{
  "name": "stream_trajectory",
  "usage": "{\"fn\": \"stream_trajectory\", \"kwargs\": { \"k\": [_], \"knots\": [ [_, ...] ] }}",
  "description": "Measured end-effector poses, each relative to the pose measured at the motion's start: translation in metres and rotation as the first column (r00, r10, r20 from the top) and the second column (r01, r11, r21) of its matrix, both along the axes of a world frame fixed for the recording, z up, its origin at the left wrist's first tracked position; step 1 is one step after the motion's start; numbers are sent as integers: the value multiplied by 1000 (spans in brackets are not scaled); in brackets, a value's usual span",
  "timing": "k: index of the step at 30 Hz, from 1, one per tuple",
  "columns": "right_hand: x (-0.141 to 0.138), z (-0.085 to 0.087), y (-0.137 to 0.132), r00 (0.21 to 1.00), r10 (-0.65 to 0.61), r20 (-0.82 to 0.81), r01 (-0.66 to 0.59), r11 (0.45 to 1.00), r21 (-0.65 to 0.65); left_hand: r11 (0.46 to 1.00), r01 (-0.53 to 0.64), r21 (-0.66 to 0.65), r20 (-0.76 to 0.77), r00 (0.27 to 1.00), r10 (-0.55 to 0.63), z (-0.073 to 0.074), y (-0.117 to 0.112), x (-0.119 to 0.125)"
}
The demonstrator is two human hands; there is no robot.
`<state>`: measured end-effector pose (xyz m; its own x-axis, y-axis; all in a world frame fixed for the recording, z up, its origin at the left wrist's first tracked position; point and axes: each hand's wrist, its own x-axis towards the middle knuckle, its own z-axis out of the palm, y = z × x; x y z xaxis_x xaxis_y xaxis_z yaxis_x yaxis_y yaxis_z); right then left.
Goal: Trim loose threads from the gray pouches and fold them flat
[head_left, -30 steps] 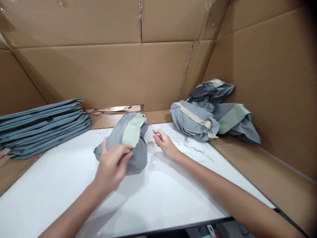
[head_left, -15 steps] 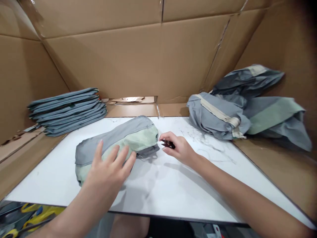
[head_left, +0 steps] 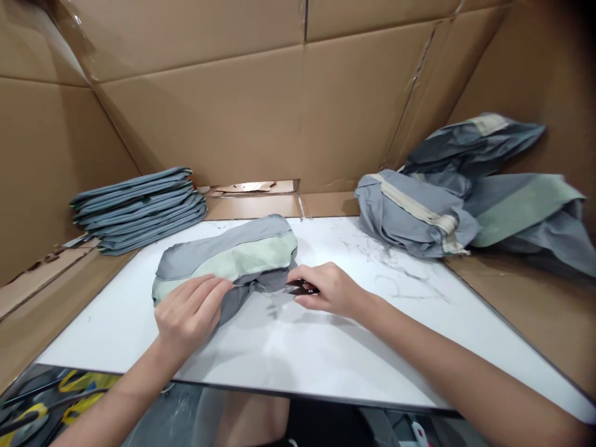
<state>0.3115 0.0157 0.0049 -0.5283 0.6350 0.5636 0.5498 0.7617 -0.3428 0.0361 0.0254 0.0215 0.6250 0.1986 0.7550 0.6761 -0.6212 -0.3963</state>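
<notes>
A stuffed-looking piece of grey and pale green fabric (head_left: 228, 257) lies on the white table (head_left: 112, 344). My left hand (head_left: 189, 316) grips its near edge, fingers folded over the cloth. My right hand (head_left: 328, 288) holds small black thread snips (head_left: 302, 287), whose tips touch or nearly touch the grey fold of the fabric. A thin thread seems to run from that fold towards the snips. The snips' blades are mostly hidden by my fingers.
A stack of folded grey-blue cloth pieces (head_left: 137, 211) stands at the back left. A heap of crumpled grey and green pieces (head_left: 414, 217) lies at the back right. Dark thread scraps (head_left: 391, 273) litter the table. Cardboard walls (head_left: 200, 124) surround it.
My left hand has gone from lying spread on the fabric to gripping its near edge. My right hand has moved left, bringing the snips to the fabric's fold.
</notes>
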Motion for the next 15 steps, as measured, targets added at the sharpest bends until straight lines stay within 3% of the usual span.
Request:
{"fn": "stream_trajectory", "kwargs": {
  "k": [4, 8, 12, 15],
  "knots": [
    [-12, -1, -1, 998, 51, 32, -54, 991, 119, 994, -111, -17, 59, 992, 112, 5, 3, -1],
    [-14, 0, -1, 998, 41, 41, -46, 991, 127, 959, -279, -42, 55, 958, 281, 23, 5, 2],
    [-14, 7, -4, 999, 19, 44, -22, 998, 67, 879, -336, -337, 75, 922, 381, 44, 9, 6],
    [-15, 10, -6, 999, 37, 38, -39, 998, 49, 756, -299, -582, 98, 897, 430, 55, 11, 7]
  ]
}}
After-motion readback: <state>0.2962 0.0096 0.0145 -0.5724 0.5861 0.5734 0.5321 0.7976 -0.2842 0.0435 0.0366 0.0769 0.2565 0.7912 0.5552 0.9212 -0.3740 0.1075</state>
